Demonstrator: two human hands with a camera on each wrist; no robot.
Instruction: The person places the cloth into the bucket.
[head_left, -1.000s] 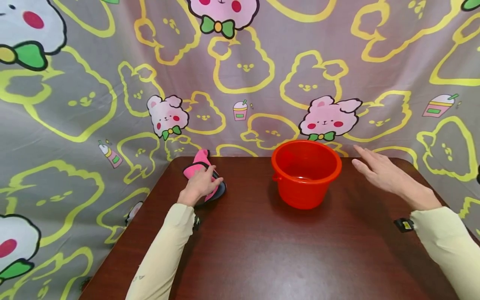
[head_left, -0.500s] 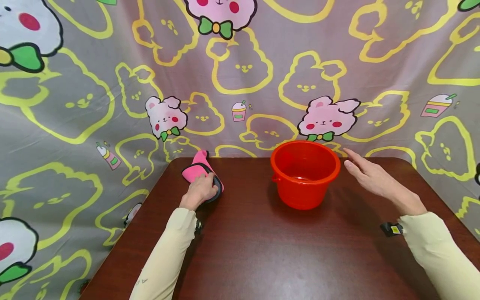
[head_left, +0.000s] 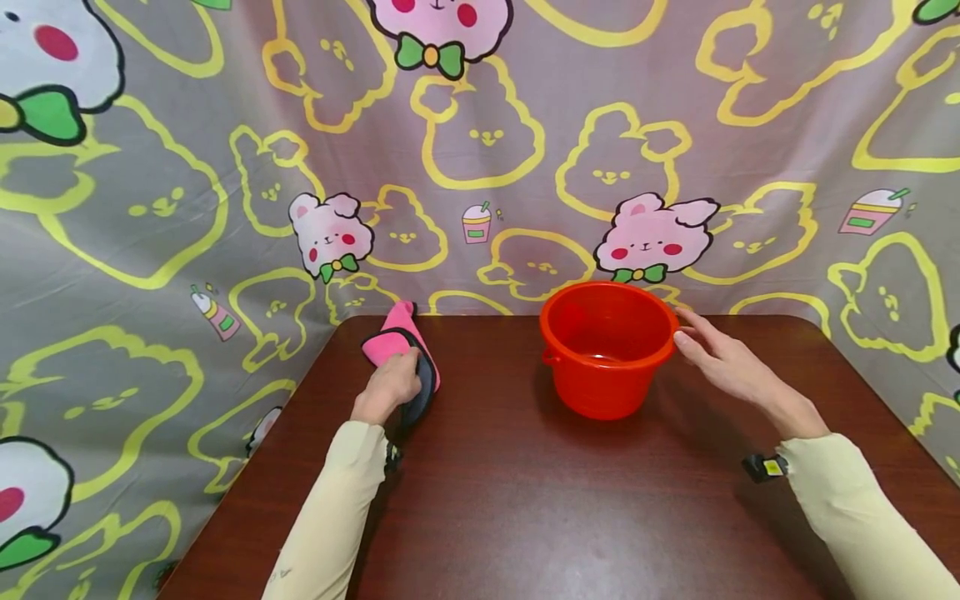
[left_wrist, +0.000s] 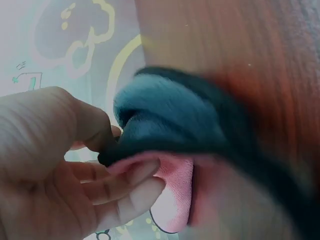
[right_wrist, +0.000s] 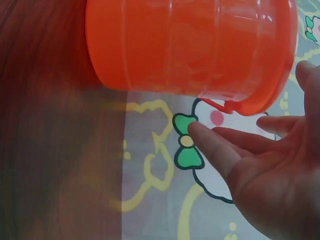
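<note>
A soft pink cloth item (head_left: pixel 420 336) with black edging and a dark grey lining lies at the table's far left; its exact kind is unclear. My left hand (head_left: pixel 390 385) pinches its near edge. In the left wrist view, thumb and fingers stand on either side of the black trim, and the dark lining (left_wrist: pixel 165 115) gapes upward. A red plastic bucket (head_left: pixel 600 390) stands upright toward the back, right of centre. Beside its right rim is my right hand (head_left: pixel 727 360), fingers extended and holding nothing. Whether the fingertips touch the rim, I cannot tell.
Everything stands on a dark brown wooden table (head_left: pixel 525 500) with rounded far corners. A grey curtain (head_left: pixel 480 108) printed with yellow outlines and cartoon rabbits hangs behind the table and along its sides.
My left fingers have closed on the cloth item's edge and tilted it slightly, showing more lining. My right hand has moved left to the bucket's rim. The bucket stays put.
</note>
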